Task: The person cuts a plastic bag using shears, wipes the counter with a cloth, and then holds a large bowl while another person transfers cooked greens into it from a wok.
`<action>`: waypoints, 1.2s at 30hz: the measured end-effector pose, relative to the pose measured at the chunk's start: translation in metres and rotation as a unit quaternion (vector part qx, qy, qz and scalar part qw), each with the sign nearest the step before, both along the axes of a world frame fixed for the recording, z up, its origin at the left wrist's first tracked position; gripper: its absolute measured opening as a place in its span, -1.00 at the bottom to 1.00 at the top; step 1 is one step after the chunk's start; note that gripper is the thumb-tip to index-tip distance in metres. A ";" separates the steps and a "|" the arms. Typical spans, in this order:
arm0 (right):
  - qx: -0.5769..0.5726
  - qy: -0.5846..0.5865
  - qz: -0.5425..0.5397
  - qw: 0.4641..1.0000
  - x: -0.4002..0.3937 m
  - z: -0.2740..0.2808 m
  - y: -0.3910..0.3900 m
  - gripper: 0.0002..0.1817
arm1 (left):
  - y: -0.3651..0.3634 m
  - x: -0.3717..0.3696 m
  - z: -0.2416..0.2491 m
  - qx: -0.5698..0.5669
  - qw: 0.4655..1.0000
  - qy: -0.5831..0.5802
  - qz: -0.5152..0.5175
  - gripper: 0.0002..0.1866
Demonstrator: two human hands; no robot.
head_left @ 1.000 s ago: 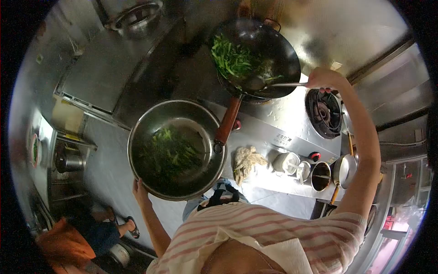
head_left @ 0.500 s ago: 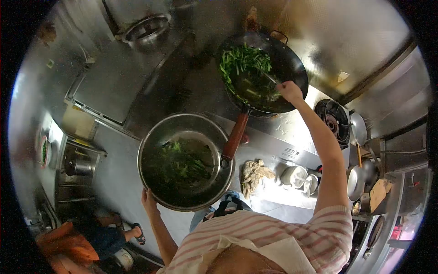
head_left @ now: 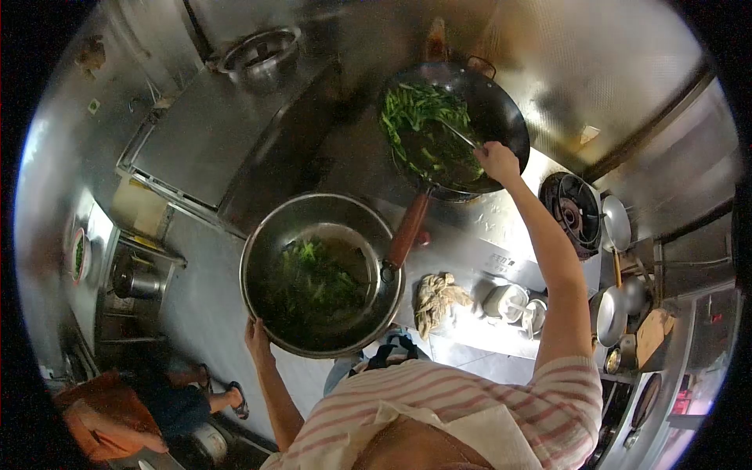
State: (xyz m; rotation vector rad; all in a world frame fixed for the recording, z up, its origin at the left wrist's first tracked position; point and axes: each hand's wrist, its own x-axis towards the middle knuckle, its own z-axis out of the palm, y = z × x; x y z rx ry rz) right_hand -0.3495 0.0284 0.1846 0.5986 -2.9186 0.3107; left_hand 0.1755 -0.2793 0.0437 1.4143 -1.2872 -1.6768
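Observation:
My left hand (head_left: 259,341) grips the lower left rim of a wide steel basin (head_left: 258,227), which is tilted slightly. Leafy greens (head_left: 317,274) lie inside it. Up at the stove, my right hand (head_left: 500,163) is closed around the end of a thin metal cooking utensil (head_left: 462,135); its head is hidden among the greens. Those cut greens (head_left: 419,106) are piled mostly on the left side of a black wok (head_left: 509,117), with liquid below them. The wok's wooden handle (head_left: 409,231) points toward me, its end overlapping the basin's right rim.
On the right are a gas burner (head_left: 570,210), hanging pans (head_left: 611,317) and a cutting board (head_left: 655,335). A crumpled cloth (head_left: 440,301) and a small white pot (head_left: 504,301) sit near the stove front. Lower left, a person in orange (head_left: 110,415) is close by.
The greens in the wok have been stirred and shifted slightly, with the utensil among them. The basin stays in my left hand, nearly unmoved. The person in orange has moved an arm.

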 end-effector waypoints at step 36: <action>0.401 0.283 0.278 0.826 0.328 0.089 -0.102 -0.81 | -0.033 0.004 0.015 0.052 0.994 0.009 -0.097 -0.60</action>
